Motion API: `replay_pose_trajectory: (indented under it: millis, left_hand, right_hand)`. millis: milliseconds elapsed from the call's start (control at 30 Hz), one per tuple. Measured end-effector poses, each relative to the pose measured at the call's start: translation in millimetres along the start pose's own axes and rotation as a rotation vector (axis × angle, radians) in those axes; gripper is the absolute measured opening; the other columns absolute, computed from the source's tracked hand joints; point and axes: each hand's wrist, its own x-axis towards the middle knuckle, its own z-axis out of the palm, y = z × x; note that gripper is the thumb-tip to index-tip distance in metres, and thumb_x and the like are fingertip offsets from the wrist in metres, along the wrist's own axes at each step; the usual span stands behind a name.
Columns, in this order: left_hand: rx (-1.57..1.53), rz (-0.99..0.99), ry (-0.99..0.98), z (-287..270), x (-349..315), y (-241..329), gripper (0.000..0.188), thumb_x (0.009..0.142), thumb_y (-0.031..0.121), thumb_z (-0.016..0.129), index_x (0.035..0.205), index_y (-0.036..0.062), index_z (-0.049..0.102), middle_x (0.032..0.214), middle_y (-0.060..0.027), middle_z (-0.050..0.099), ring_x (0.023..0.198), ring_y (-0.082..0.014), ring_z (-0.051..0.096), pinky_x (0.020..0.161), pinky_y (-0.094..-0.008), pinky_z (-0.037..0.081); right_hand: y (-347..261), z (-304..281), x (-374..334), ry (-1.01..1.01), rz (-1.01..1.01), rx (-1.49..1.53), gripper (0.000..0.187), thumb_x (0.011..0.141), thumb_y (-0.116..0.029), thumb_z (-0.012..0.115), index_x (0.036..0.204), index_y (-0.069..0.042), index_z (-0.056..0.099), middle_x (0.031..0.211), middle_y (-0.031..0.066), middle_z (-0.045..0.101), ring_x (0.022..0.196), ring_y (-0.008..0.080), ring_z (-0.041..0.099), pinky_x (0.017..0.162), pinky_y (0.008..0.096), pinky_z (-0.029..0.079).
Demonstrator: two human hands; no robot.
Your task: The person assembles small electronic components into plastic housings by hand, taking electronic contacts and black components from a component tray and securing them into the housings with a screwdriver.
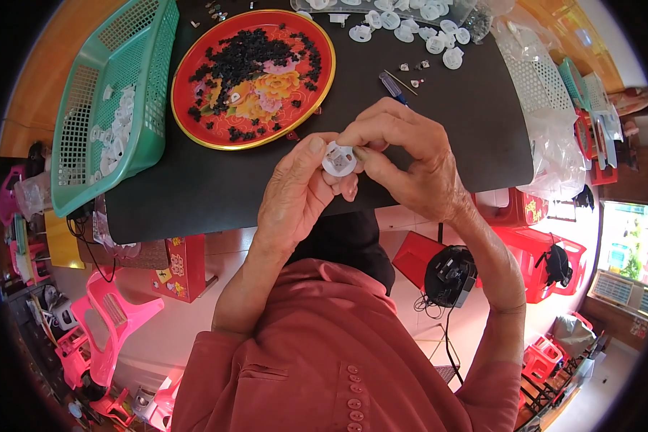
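My left hand (292, 181) holds a small round white plastic piece (338, 161) between thumb and fingers, just past the table's near edge. The piece has a moulded recess in its face. My right hand (417, 155) comes in from the right, its thumb and forefinger closed together at the piece's right rim. Whether a tiny part sits in that pinch is hidden. Beyond my right hand lies a screwdriver (392, 87) with a dark blue handle. Left of the hands stands a round red tray (252, 145) with a floral print, bearing many small black parts (245, 56).
A green plastic basket (150, 137) with white pieces (119, 135) stands at the left. More round white pieces (435, 45) lie at the far edge, by a clear container. Small metal bits (404, 67) lie near the screwdriver. Clear plastic bags (554, 158) hang at the table's right edge.
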Motion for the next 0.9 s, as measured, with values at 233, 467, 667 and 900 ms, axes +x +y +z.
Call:
replay_pose_trajectory:
  millis: [233, 467, 667, 900]
  left_hand:
    - [-0.057, -0.192, -0.007, -2, 0, 5, 0.035, 0.097, 0.029, 0.040, 0.105, -0.0045, 0.050, 0.079, -0.0129, 0.057, 0.064, -0.0194, 0.056, 0.060, -0.0314, 0.048]
    - [-0.115, -0.220, -0.026, 0, 1, 6, 0.034, 0.098, 0.029, 0.039, 0.101, -0.0041, 0.049, 0.079, -0.0130, 0.056, 0.062, -0.0195, 0.056, 0.059, -0.0321, 0.048]
    - [-0.082, -0.200, -0.014, 0, 2, 5, 0.034, 0.098, 0.027, 0.037, 0.102, -0.0044, 0.049, 0.079, -0.0132, 0.056, 0.063, -0.0197, 0.056, 0.061, -0.0320, 0.048]
    - [-0.076, -0.132, -0.029, 0, 0, 2, 0.033, 0.099, 0.025, 0.036, 0.104, -0.0047, 0.048, 0.080, -0.0135, 0.056, 0.067, -0.0201, 0.056, 0.062, -0.0325, 0.048]
  right_hand:
    - [-3, -10, 14, -0.226, -0.174, -0.160, 0.023, 0.072, -0.003, 0.062, 0.093, -0.012, 0.065, 0.082, 0.0036, 0.057, 0.074, 0.0194, 0.058, 0.064, 0.0302, 0.047]
    - [-7, -18, 24, -0.427, -0.420, -0.466, 0.019, 0.074, -0.016, 0.057, 0.092, -0.011, 0.062, 0.086, 0.0004, 0.059, 0.078, 0.0175, 0.058, 0.065, 0.0305, 0.044]
    - [-4, -19, 26, -0.413, -0.478, -0.501, 0.014, 0.073, -0.014, 0.058, 0.084, -0.007, 0.059, 0.084, 0.0011, 0.058, 0.077, 0.0185, 0.058, 0.064, 0.0326, 0.045]
    - [0, -14, 22, -0.343, -0.412, -0.458, 0.010, 0.073, -0.012, 0.060, 0.080, -0.006, 0.056, 0.075, 0.0045, 0.051, 0.069, 0.0212, 0.057, 0.059, 0.0341, 0.046]
